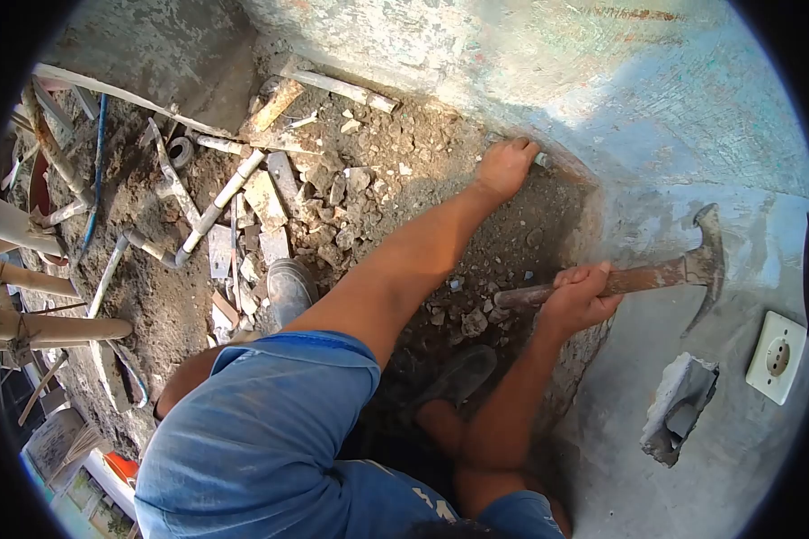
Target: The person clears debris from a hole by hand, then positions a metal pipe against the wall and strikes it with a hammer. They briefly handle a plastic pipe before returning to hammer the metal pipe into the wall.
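Near the foot of the wall, my left hand [507,167] is closed around a small object, of which only a pale end shows by the fingers; what it is I cannot make out. My right hand [579,300] grips the wooden handle of a claw hammer [645,277], low on the right. The hammer's metal head [708,260] points right, in front of the blue-grey wall [674,216]. Rubble and soil [512,234] lie between and below the two hands.
White pipes [220,207], broken tiles [265,199] and stones cover the ground to the left. Bamboo poles [58,325] jut in at the far left. The right wall holds a socket [777,357] and a broken-out hole [681,409]. Boots [291,289] stand in the rubble.
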Motion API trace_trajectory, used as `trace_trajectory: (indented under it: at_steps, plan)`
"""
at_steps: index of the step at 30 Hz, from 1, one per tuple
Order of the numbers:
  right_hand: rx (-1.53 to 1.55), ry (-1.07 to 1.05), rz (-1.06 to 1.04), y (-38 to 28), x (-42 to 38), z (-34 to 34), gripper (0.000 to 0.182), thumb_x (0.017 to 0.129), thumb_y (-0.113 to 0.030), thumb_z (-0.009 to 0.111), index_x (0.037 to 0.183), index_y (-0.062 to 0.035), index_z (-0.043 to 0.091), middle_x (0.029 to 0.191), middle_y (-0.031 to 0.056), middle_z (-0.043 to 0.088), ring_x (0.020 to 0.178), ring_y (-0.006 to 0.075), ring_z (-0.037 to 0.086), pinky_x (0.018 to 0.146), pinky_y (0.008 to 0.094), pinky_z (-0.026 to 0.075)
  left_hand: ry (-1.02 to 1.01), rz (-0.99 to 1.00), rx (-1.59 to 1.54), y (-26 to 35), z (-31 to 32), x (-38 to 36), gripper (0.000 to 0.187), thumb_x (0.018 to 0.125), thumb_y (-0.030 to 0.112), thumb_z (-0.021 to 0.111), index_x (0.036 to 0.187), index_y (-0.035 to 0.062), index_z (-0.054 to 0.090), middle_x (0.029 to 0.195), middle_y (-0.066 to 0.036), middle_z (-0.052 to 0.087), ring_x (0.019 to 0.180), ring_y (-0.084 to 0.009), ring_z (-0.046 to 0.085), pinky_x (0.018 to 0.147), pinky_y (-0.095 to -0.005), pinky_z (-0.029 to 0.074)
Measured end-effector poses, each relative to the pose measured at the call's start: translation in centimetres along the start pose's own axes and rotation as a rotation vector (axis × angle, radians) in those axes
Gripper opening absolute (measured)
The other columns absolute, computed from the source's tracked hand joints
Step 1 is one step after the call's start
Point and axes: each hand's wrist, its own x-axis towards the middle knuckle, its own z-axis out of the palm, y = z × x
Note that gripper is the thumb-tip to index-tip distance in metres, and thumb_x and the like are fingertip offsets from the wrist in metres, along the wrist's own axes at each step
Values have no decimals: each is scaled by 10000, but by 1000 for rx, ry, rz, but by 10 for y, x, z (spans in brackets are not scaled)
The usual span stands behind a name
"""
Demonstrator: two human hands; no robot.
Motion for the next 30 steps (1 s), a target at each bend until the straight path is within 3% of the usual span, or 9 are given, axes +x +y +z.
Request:
trace_trajectory:
  at_steps: [3,4,6,13,16,18,20,22,30]
  plan:
    - [-509,-294,187,96,-18,-18,150,924,-162,518,908,-16,490,612,12,474,447,84,417,388,251,348,-12,-44,-29,4,-8,1,203,816,73,538,1010,95,595,986,-126,632,879,-350,624,758,-443,511]
    - [-506,-291,176,103,-13,-31,150,924,-162,518,908,-16,490,612,12,474,447,84,417,388,251,348,-3,-36,-32,4,-6,1,203,816,73,538,1010,95,595,986,-126,632,879,-350,624,758,-443,511]
    - [-486,-243,529,64,-9,-25,168,920,-178,539,910,-19,489,616,10,467,439,85,410,370,255,336,6,1,9,-6,5,-2,227,824,73,532,1038,107,603,1009,-127,634,896,-340,631,760,-438,517]
    - [146,175,-402,-104,49,8,223,912,-152,508,765,-55,370,579,18,360,443,107,325,401,275,289,-141,-96,-87,0,-11,4,220,829,95,577,1047,86,605,1046,-148,628,920,-358,623,778,-436,520]
    - [264,285,-449,-88,46,4,220,907,-150,503,759,-57,369,564,18,352,437,112,322,400,276,295,-59,-55,-133,-5,-6,6,233,820,94,596,1053,81,609,1045,-153,625,918,-366,619,780,-440,517]
    - [158,242,-288,-19,18,11,240,908,-169,512,749,-62,367,569,20,394,430,126,367,406,287,326,-55,-76,-117,-5,-6,6,231,827,83,579,1056,89,616,1033,-155,627,917,-365,619,786,-447,513]
    - [-342,-146,166,96,-9,-12,213,902,-206,555,821,-32,462,627,38,515,480,126,495,442,294,401,-98,-84,-99,-3,-10,4,239,831,79,565,1065,93,614,1026,-155,630,918,-368,619,788,-451,511]
    - [-525,-327,441,77,-6,-13,205,903,-204,560,859,-17,489,614,35,512,477,110,491,450,287,405,-131,-74,-74,-4,-13,12,247,836,74,551,1074,97,612,1020,-155,632,918,-370,619,791,-455,508]
    - [72,20,-177,-89,37,20,284,923,-191,524,712,-88,363,561,-3,366,437,95,324,411,281,295,-128,18,5,7,-14,-3,298,846,53,474,1122,89,580,1059,-160,617,966,-353,612,819,-441,502]
